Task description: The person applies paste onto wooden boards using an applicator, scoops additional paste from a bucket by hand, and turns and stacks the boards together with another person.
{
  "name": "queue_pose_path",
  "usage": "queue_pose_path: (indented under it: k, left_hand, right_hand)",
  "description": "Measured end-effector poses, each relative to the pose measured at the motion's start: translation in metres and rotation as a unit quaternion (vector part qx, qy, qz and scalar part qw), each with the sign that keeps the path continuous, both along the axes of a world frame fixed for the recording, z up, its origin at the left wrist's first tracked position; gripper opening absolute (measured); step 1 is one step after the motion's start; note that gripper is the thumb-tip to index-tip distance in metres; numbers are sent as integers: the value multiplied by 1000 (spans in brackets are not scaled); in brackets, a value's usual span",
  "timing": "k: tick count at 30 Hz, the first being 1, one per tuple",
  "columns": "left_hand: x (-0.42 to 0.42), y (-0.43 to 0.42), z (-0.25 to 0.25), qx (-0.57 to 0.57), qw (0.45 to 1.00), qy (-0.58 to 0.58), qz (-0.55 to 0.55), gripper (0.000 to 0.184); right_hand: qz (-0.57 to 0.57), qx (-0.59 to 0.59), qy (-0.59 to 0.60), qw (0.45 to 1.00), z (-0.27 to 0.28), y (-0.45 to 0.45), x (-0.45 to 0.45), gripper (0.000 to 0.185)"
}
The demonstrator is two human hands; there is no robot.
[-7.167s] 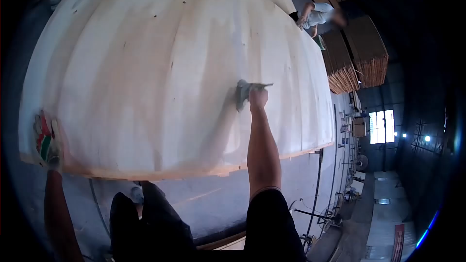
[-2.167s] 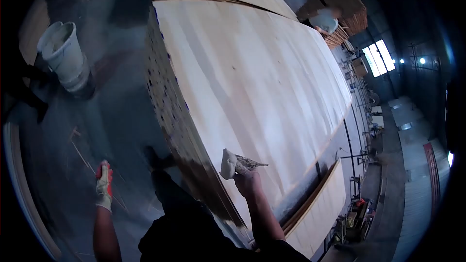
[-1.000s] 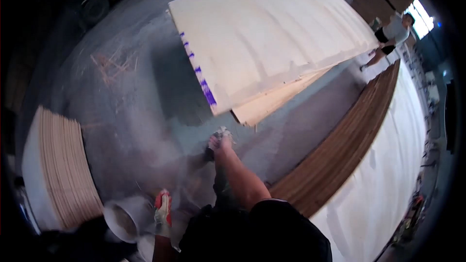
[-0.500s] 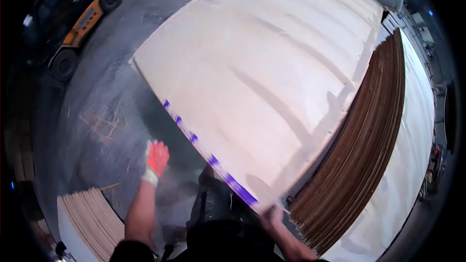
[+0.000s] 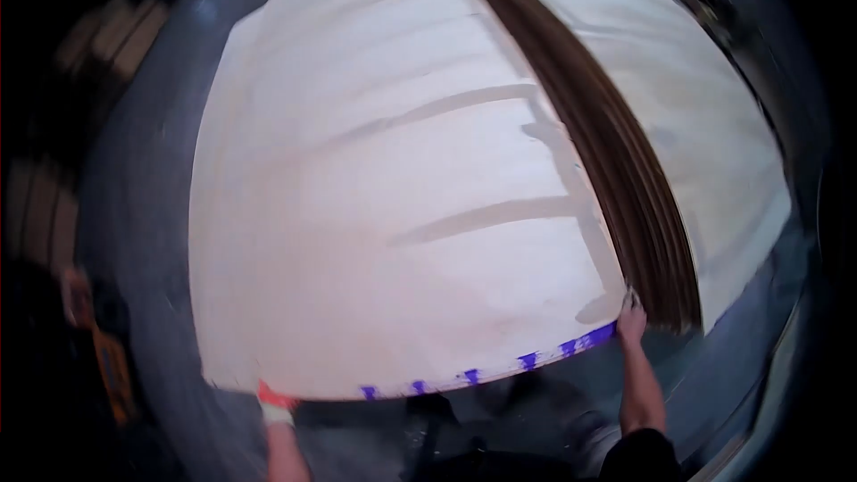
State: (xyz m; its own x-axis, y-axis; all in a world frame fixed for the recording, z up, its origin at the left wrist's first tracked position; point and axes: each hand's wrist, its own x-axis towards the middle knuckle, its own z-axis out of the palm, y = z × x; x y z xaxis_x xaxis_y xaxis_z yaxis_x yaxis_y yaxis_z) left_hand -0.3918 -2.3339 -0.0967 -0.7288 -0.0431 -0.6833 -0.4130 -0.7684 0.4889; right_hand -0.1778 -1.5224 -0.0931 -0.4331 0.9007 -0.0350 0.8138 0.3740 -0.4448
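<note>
A large pale plywood sheet (image 5: 402,161) spreads out in front of me, with grey streaks on its face and purple paint marks along its near edge. At the near left part of that edge is my left hand (image 5: 277,400), in a red and white glove, its fingers closed on the sheet. My right hand (image 5: 632,317) grips the near right corner beside the purple band; its fingertips are partly blurred. The undersides of both grips are hidden.
Right of the sheet runs a stack of brown-edged boards (image 5: 616,152), with a pale panel surface (image 5: 714,134) beyond it. An orange machine part (image 5: 114,370) stands at lower left, and stacked boards (image 5: 40,214) are at far left. Grey floor (image 5: 134,187) shows between.
My left hand, free above the floor before, now holds the sheet's near edge. The view has turned, and the sheet lies squarer before me. My right hand stays at the corner.
</note>
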Motion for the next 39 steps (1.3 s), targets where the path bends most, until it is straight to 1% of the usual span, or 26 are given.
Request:
queue_pose_path:
  k: [1, 2, 4, 6, 7, 8, 9, 10, 11, 12, 14, 15, 16, 19, 21, 22, 25, 27, 28, 29, 31, 33, 34, 36, 38, 39]
  left_hand:
    - [-1, -16, -11, 3, 999, -44, -1, 68]
    - [8, -14, -14, -31, 997, -66, -23, 68]
    - [28, 9, 16, -112, 985, -98, -88, 67]
    - [47, 42, 54, -193, 964, -114, -146, 66]
    - [50, 61, 78, -231, 951, -107, -176, 65]
    - [59, 132, 160, -317, 920, -99, -211, 65]
    - [65, 175, 195, -372, 890, -93, -246, 65]
    - [75, 223, 228, -425, 857, -85, -278, 64]
    - [83, 275, 259, -480, 817, -74, -311, 64]
    - [91, 326, 285, -533, 770, -58, -346, 63]
    - [102, 428, 328, -621, 662, -26, -419, 63]
    - [109, 471, 345, -657, 603, 0, -452, 63]
    - [109, 522, 367, -688, 539, 21, -487, 62]
    - [118, 627, 407, -738, 349, 115, -566, 62]
    - [115, 681, 420, -737, 236, 200, -602, 61]
    - [113, 710, 429, -726, 183, 246, -616, 61]
    - [111, 745, 421, -667, 60, 395, -629, 61]
    - [104, 761, 414, -610, -1, 495, -619, 61]
    - [99, 782, 401, -577, -27, 544, -608, 61]
    - [85, 826, 401, -549, -48, 579, -601, 61]
    - [93, 838, 352, -495, -61, 652, -571, 61]
    - [113, 829, 273, -473, -44, 699, -534, 61]
    - [132, 823, 223, -465, -18, 717, -519, 61]
    - [165, 806, 166, -501, 8, 708, -497, 63]
    - [179, 814, 142, -498, 8, 723, -479, 60]
    - [186, 813, 135, -513, 0, 725, -459, 58]
  right_hand:
    - [38, 46, 101, 993, 4, -5, -1, 42]
    - [-47, -66, 8, 997, 20, -17, -11, 40]
    - [-38, -73, -106, 991, -46, 19, 23, 36]
    - [-49, -75, -73, 993, -88, 7, 28, 34]
    - [-52, -87, -54, 993, -131, -2, 30, 34]
    - [-61, -133, -11, 989, -176, 19, 32, 34]
    - [9, -182, -42, 982, -262, 6, 37, 34]
    - [-49, -252, 12, 966, -242, -15, 30, 33]
    - [11, -329, -88, 940, -292, -28, 22, 37]
    - [7, -435, -90, 896, -298, -36, 18, 43]
    - [57, -344, -59, 935, -438, -112, -3, 40]
    - [56, -438, -36, 896, -397, -103, -9, 40]
    - [50, -494, -6, 868, -370, -101, -14, 40]
    - [48, -580, 106, 807, -291, -99, -21, 40]
    - [42, -614, 200, 763, -237, -91, -24, 41]
    - [39, -629, 239, 739, -231, -103, -28, 41]
    - [38, -639, 345, 686, -177, -100, -28, 41]
    - [38, -630, 387, 672, -185, -122, -37, 42]
    - [26, -672, 342, 656, -166, -114, -28, 41]
    - [6, -720, 295, 628, -131, -58, -34, 40]
    - [-1, -727, 328, 603, -110, -42, -2, 41]
    - [-7, -732, 359, 578, -100, -33, 33, 42]
    - [-23, -729, 376, 571, -95, -24, 58, 43]
    - [-44, -721, 418, 551, -81, -20, 100, 46]
    - [-87, -707, 451, 538, -66, -26, 150, 49]
    - [-117, -734, 432, 511, -129, -42, 147, 44]
